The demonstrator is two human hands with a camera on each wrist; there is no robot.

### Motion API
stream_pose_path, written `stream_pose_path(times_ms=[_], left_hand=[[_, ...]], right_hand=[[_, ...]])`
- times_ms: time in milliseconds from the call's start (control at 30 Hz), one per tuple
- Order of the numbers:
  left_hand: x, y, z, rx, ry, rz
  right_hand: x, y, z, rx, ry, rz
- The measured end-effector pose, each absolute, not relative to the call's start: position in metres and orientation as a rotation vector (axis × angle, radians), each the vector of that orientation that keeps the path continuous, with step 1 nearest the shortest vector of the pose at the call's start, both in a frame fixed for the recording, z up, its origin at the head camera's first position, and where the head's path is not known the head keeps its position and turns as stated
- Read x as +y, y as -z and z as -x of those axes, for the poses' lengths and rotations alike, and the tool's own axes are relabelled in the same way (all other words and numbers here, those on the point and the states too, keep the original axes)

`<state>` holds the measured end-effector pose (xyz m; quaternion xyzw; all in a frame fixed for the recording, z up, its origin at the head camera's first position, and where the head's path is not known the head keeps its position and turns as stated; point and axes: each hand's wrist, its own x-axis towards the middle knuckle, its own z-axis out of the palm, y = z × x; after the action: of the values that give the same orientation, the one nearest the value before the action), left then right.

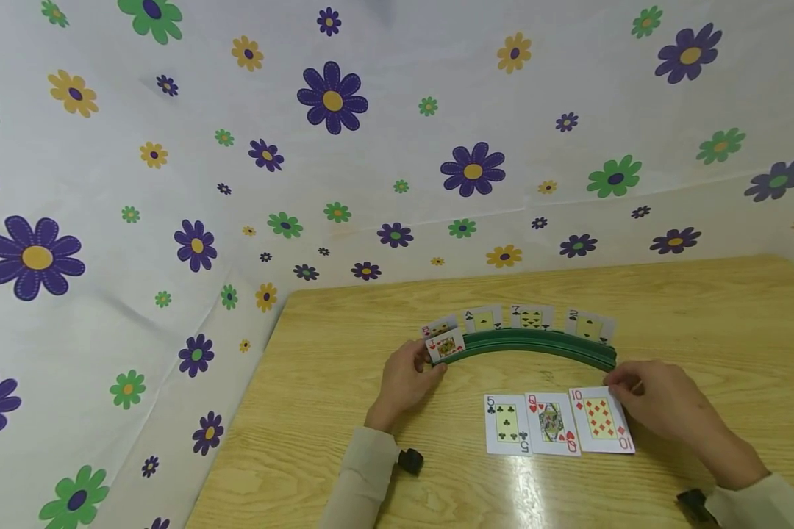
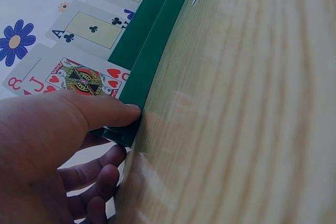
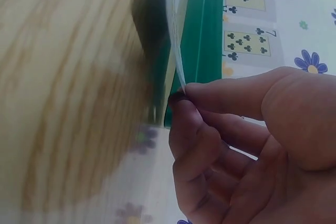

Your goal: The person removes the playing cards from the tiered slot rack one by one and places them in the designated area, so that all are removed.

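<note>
A curved green card holder (image 1: 536,340) stands on the table. My left hand (image 1: 403,382) grips its left end, thumb in front and fingers behind, as the left wrist view shows. At that end, the jack of hearts (image 2: 81,80) stands before a red eight (image 2: 16,81). Further along the holder are the ace of clubs (image 1: 483,320), seven of clubs (image 1: 532,317) and a black two (image 1: 589,327). My right hand (image 1: 664,400) pinches the ten of diamonds (image 1: 601,422) by its upper right corner; the right wrist view has a card (image 3: 177,51) edge-on between thumb and finger.
Left of the ten, the queen of hearts (image 1: 551,424) and five of clubs (image 1: 506,425) lie face up in a row before the holder. The wooden table (image 1: 317,353) meets a flower-patterned sheet (image 1: 397,147) at its back and left.
</note>
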<state>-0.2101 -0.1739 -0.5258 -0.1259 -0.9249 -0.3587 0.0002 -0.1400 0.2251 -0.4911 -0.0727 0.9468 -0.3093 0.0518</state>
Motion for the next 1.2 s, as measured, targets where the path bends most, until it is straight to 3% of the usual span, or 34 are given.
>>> stream_pose_path(times_ms=[1200], left_hand=[[-0.173,0.524,0.210,-2.913,1.110,0.380]], right_hand=[[0.213,0.491,0.134,2.844,0.937,0.206]])
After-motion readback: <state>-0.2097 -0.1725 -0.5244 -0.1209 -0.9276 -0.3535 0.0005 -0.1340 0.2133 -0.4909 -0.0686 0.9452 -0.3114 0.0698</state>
